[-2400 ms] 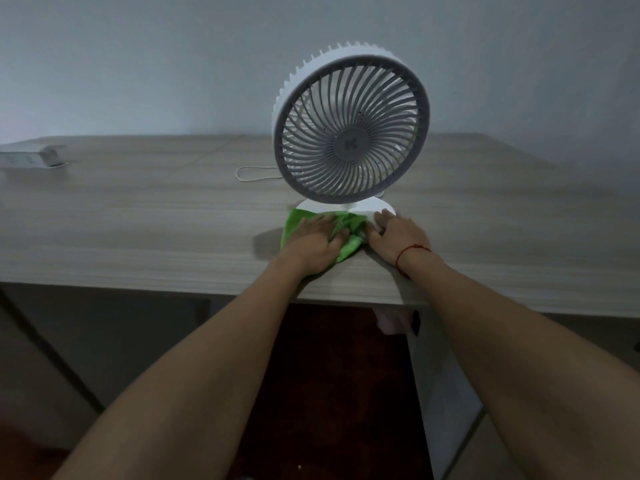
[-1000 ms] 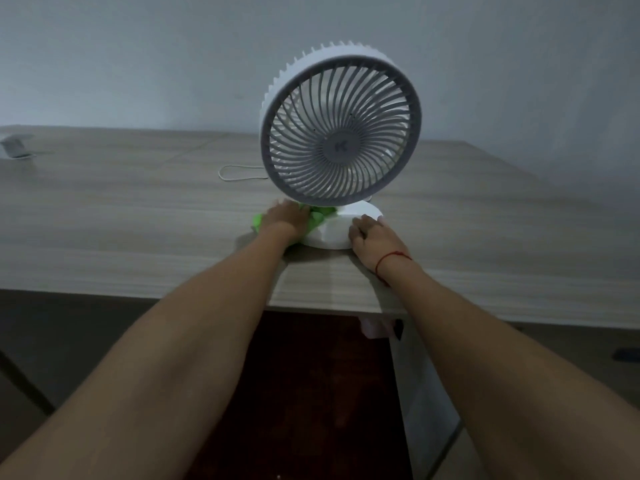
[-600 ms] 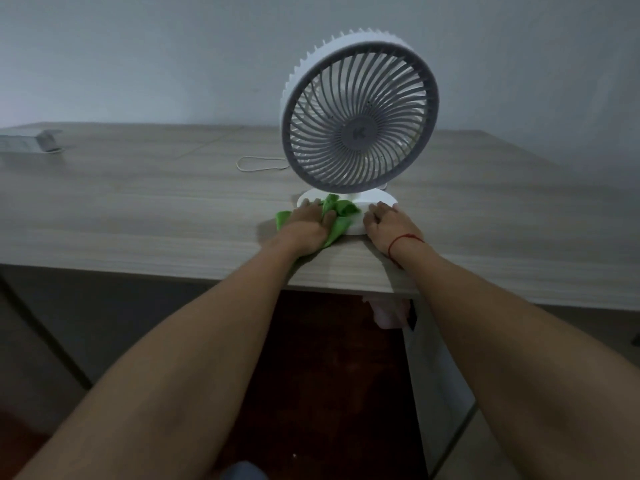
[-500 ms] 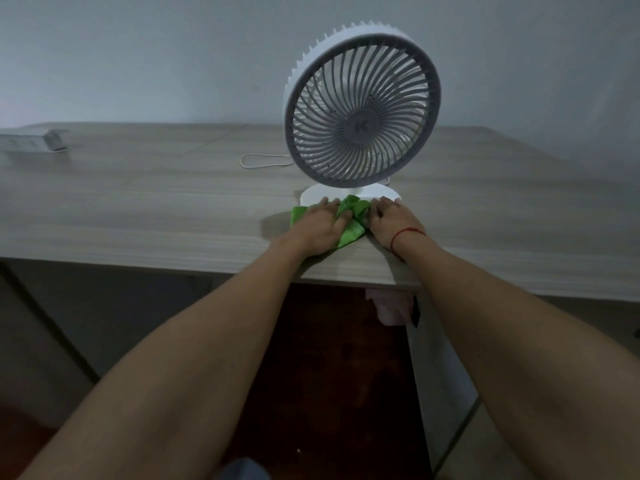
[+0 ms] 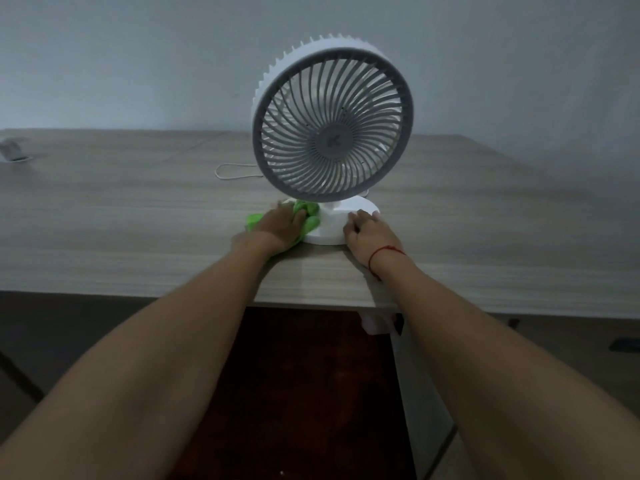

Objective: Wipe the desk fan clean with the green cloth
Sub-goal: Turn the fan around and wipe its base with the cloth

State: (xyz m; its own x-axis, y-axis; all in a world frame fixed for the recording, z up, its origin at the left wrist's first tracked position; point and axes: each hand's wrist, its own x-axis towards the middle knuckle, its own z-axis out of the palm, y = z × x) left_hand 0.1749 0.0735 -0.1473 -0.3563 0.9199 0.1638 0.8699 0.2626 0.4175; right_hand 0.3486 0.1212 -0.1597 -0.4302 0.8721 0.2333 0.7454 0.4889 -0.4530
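Pressing green cloth (image 5: 306, 220) under left hand (image 5: 277, 226) against desk fan (image 5: 332, 126) base; bracing base with flat, open right hand (image 5: 369, 233).

A long wood-grain desk (image 5: 121, 216) ran along a plain wall. On it, near the front edge, stood the white desk fan (image 5: 332, 123) on its round base, with the bunched green cloth (image 5: 304, 220) against the base's left side. A thin looped cord (image 5: 235, 172) lay behind, and a pale object (image 5: 12, 150) sat far left
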